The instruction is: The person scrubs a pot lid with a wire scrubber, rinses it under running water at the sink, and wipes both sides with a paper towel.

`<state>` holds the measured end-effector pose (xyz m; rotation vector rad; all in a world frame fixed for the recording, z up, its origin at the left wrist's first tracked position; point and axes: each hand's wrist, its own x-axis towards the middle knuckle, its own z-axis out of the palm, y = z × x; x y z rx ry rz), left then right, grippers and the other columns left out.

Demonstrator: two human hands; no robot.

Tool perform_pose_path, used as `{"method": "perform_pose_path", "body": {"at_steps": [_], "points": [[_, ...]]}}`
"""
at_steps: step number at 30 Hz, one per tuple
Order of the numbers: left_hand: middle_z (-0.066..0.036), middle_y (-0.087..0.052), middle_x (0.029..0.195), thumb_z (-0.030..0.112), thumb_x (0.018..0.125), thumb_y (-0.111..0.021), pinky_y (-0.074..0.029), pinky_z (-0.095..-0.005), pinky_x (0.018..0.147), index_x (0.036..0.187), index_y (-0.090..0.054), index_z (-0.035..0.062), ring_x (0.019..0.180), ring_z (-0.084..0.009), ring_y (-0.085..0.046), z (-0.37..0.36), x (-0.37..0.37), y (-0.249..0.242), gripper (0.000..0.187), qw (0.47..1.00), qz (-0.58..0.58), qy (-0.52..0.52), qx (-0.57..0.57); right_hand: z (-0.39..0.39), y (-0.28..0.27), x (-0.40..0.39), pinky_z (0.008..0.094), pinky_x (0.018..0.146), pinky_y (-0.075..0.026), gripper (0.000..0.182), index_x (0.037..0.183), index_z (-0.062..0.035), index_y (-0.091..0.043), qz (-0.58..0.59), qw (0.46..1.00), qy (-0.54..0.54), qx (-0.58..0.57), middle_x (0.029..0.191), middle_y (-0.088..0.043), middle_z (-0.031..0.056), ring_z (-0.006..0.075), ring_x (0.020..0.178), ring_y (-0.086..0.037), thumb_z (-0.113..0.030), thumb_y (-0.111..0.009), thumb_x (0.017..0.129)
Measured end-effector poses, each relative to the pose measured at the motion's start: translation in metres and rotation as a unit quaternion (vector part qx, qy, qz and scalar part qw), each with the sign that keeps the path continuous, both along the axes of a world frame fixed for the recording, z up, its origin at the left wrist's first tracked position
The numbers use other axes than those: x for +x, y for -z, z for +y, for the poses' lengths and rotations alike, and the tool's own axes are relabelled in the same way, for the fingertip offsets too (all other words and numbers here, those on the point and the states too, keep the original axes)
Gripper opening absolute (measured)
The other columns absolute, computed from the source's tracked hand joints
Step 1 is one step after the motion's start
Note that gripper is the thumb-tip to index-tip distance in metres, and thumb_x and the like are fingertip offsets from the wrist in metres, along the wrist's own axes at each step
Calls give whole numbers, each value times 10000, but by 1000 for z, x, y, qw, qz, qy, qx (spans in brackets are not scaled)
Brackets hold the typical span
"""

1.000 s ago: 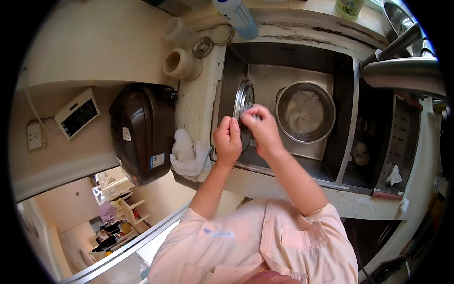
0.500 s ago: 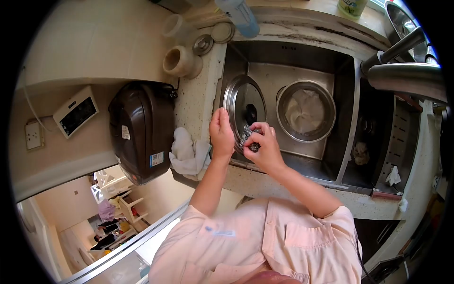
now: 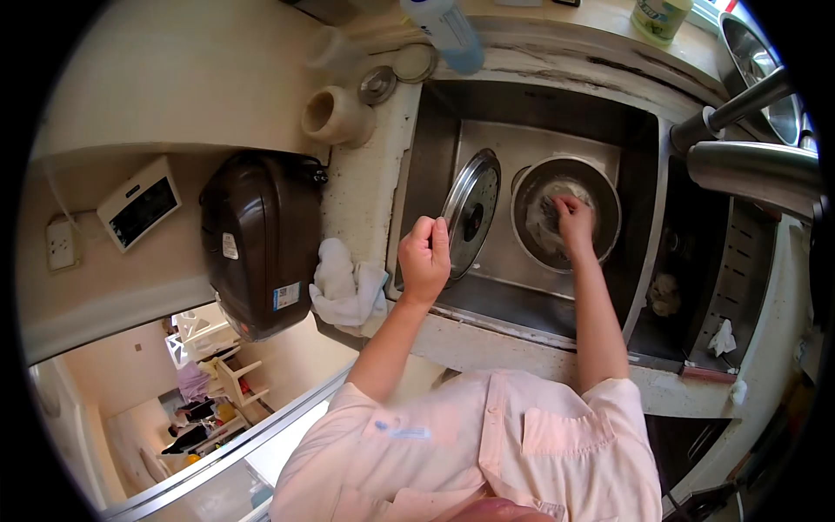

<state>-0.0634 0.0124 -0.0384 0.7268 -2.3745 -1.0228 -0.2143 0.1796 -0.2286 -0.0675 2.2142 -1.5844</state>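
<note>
Left hand [image 3: 424, 259] fist gripping tilted lid [image 3: 470, 214] rim | right hand [image 3: 574, 219] fingers spread inside pot [image 3: 565, 213]

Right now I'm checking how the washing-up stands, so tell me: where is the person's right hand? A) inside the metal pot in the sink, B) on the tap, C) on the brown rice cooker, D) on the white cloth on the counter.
A: the right hand reaches down into the metal pot standing in the sink, while the left hand holds the pot lid tilted on edge beside it.
</note>
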Motion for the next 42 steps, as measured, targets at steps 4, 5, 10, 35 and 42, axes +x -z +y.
{"method": "perform_pose_path", "body": {"at_steps": [4,5,10,35,42], "points": [[-127,-469,546,133,881,-518,-346,-325,441,656,-432,20,467,-265,-449,5,-4,3,266,999,-19,24,-18,-32,-159,42,235,752,-419,138,930,-34,-647,85,986,6,-146,926,-561,71,149,861,-534,-108,-581,834],[-132,-475,550,133,878,-521,-348,-331,441,657,-434,19,473,-280,-458,7,-5,2,264,999,-19,34,-18,-41,-175,55,277,748,-428,120,897,-64,-653,117,980,0,-161,946,-524,79,193,872,-522,-108,-623,790],[-161,-476,574,93,872,-492,-353,-341,440,681,-445,11,477,-316,-465,9,1,-7,213,993,-13,114,2,-73,-184,53,360,807,-371,109,824,-96,-644,212,971,31,-104,967,-506,82,267,910,-454,-139,-665,726],[-40,-413,501,164,888,-536,-309,-270,437,685,-451,28,461,-114,-364,3,20,-34,259,996,-44,50,56,-4,-20,-41,316,861,-395,312,1007,-88,-627,-41,996,-62,45,1034,-570,95,207,952,-514,-330,-604,812],[-77,-441,514,175,885,-538,-325,-291,446,682,-449,31,455,-171,-409,-3,13,-16,264,998,-43,13,42,38,64,-10,348,826,-453,218,1005,-73,-651,276,876,-210,333,957,-632,123,272,900,-586,-171,-556,834]]}}
